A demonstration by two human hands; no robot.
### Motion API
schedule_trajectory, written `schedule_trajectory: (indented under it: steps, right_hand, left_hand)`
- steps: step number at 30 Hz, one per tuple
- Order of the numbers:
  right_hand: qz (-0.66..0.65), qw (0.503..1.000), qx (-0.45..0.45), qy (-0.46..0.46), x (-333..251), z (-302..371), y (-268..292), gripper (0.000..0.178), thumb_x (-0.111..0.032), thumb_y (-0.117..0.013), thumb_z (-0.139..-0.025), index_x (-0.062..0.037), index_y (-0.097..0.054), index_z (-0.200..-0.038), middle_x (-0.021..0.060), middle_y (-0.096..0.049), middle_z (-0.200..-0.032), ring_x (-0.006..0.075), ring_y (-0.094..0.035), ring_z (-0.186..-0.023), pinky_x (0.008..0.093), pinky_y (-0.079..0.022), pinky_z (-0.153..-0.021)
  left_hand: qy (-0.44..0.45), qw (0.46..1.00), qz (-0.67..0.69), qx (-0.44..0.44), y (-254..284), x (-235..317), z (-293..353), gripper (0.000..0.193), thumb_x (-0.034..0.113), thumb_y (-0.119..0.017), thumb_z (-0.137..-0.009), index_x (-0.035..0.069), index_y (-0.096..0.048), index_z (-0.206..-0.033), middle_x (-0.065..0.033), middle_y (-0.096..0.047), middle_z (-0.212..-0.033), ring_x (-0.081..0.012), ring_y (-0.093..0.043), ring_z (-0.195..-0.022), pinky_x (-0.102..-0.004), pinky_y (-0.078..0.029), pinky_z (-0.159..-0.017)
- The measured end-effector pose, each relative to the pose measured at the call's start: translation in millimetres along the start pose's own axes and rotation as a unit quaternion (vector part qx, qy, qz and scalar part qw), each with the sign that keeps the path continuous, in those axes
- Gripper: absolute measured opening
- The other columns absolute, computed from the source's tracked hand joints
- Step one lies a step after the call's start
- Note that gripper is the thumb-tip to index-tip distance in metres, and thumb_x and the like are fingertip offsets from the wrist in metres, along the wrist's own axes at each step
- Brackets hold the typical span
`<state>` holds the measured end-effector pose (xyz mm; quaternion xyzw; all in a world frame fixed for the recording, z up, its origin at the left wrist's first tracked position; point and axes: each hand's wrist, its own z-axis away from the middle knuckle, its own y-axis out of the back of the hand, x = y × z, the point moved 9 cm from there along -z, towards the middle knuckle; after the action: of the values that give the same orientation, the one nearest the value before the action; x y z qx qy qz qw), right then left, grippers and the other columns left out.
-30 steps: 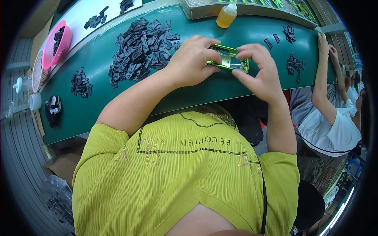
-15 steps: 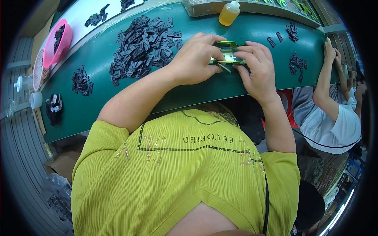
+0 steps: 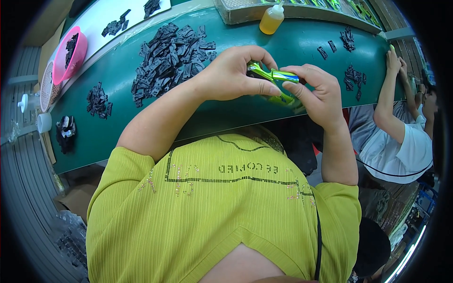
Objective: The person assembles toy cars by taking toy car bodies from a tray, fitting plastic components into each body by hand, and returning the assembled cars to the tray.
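Observation:
Between my two hands is a shiny green frame-like part (image 3: 285,76) with curved arms and a glint of blue; its exact kind does not show. My left hand (image 3: 236,75) curls round its left end, with the thumb along the near side. At the other end, my right hand (image 3: 322,92) pinches it between thumb and fingers. Part of the piece hangs blurred below the thumbs. A big heap of small black plastic pieces (image 3: 165,61) lies on the green table (image 3: 203,113), left of my left hand. Smaller black clusters (image 3: 354,78) sit to the right.
A squeeze bottle of yellow liquid (image 3: 272,20) stands beyond my hands, before a long tray (image 3: 245,12) of green parts. At left are a pink basket (image 3: 81,52), a white tape roll (image 3: 44,122) and more black pieces (image 3: 97,100). A co-worker's arm (image 3: 388,94) is at far right.
The green part has been turned and tilted, so its glossy outer side now shows instead of its open frame. My hands have shifted slightly nearer and to the right, still holding it.

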<state>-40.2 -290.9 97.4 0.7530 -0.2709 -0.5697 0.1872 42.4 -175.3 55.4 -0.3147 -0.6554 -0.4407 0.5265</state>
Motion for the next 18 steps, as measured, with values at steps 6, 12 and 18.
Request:
schedule_trajectory:
  steps: [6, 12, 18]
  right_hand:
    - [-0.025, 0.996, 0.043, 0.076, -11.9, -0.1, 5.3, 0.014, -0.005, -0.076, -0.079, -0.002, -0.073, -0.093, 0.0091, -0.068, -0.08, 0.0172, -0.064, -0.069, 0.0268, -0.049, -0.062]
    - [-0.092, 0.994, 0.051, 0.027, -0.1, 4.0, -1.1, 0.01, -0.002, -0.073, -0.081, -0.0016, -0.072, -0.091, 0.0094, -0.068, -0.079, 0.0182, -0.064, -0.069, 0.0275, -0.049, -0.063]
    - [-0.104, 0.991, 0.061, 0.057, -9.5, 7.7, 1.5, 0.009, 0.0, -0.072, -0.081, -0.0004, -0.071, -0.09, 0.0094, -0.068, -0.08, 0.0189, -0.064, -0.071, 0.0277, -0.049, -0.065]
  left_hand:
    - [0.165, 0.965, 0.189, -0.075, -16.5, -6.8, 8.7, 0.037, 0.021, -0.081, -0.081, 0.003, -0.065, -0.11, -0.0078, -0.069, -0.086, -0.0094, -0.068, -0.062, -0.0198, -0.049, -0.045]
    - [0.24, 0.892, 0.375, -0.079, -24.7, -21.8, 16.5, 0.039, 0.022, -0.08, -0.082, -0.002, -0.063, -0.107, -0.0053, -0.065, -0.075, -0.0085, -0.064, -0.059, -0.0201, -0.046, -0.039]
    - [0.255, 0.868, 0.414, -0.099, -30.1, -16.9, 19.3, 0.038, 0.02, -0.079, -0.083, -0.004, -0.062, -0.107, -0.0078, -0.065, -0.075, -0.0082, -0.063, -0.058, -0.0183, -0.046, -0.036]
